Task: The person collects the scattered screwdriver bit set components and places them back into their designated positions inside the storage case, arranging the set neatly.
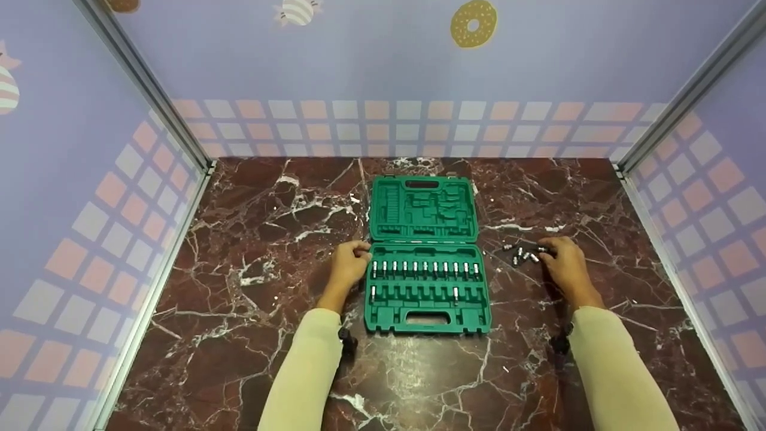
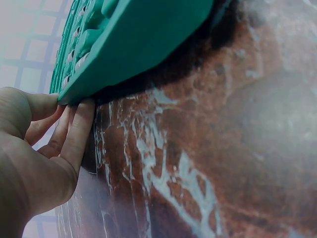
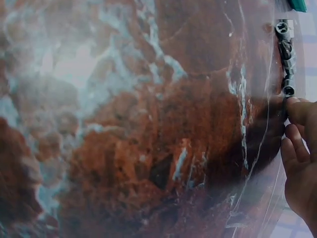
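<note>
An open green plastic tool case lies on the table, its lid folded back. A full row of bit sockets fills its upper slots. In the lower row, one bit socket sits at the left end and another towards the right. My left hand holds the case's left edge, thumb on top and fingers lower down. To the right of the case, my right hand pinches a bit socket at the edge of a small loose pile.
The table has a dark red marbled surface with white veins. Purple walls with a checked band enclose it at the back and both sides, with metal rails along the corners.
</note>
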Tool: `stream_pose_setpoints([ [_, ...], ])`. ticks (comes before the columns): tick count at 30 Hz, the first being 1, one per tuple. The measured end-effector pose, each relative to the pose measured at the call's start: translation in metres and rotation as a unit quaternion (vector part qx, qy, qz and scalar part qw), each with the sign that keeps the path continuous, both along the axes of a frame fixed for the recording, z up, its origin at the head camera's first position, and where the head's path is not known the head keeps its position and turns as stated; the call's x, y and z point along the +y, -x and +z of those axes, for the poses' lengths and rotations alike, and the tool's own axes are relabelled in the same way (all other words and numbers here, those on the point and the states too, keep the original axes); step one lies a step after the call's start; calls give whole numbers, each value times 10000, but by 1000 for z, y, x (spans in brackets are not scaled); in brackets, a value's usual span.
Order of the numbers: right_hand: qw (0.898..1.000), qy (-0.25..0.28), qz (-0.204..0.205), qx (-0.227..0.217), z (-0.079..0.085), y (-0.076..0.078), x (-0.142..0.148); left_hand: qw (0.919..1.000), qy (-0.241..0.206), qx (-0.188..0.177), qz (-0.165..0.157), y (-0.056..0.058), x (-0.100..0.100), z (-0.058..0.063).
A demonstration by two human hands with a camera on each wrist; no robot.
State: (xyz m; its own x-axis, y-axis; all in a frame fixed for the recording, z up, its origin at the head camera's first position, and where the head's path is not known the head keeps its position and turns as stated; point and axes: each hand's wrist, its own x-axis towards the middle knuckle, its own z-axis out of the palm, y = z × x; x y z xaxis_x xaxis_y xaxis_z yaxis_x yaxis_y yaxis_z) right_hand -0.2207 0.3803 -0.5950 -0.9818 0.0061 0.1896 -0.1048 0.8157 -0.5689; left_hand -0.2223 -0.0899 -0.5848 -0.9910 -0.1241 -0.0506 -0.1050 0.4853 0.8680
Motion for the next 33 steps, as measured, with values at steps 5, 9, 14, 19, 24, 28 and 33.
stream_pose_setpoints([
  [5, 9999, -75, -92, -43, -2, 1, -2, 10000, -23, 49, -6, 2, -2, -1],
  [9, 9998, -76, -143, -124, -2, 1, -2, 10000, -4, 18, 25, 3, -1, -1],
  [14, 9996, 2, -226, -160, -2, -2, -2, 10000, -54, -56, -2, 1, -1, 0],
  [19, 9993, 143, -323, -121, 1, -5, -2, 9998, -115, -152, -52, 1, -1, 2],
  [24, 9987, 285, -426, -19, 1, -8, -3, 9998, -101, -150, -5, 0, 0, 1],
  [28, 9974, 407, -587, -37, 2, -10, -6, 9998, -87, -152, -14, 0, 0, 1],
  [33, 9970, 547, -554, -43, 9, -13, -14, 9999, -85, -147, -8, 0, 0, 0],
])
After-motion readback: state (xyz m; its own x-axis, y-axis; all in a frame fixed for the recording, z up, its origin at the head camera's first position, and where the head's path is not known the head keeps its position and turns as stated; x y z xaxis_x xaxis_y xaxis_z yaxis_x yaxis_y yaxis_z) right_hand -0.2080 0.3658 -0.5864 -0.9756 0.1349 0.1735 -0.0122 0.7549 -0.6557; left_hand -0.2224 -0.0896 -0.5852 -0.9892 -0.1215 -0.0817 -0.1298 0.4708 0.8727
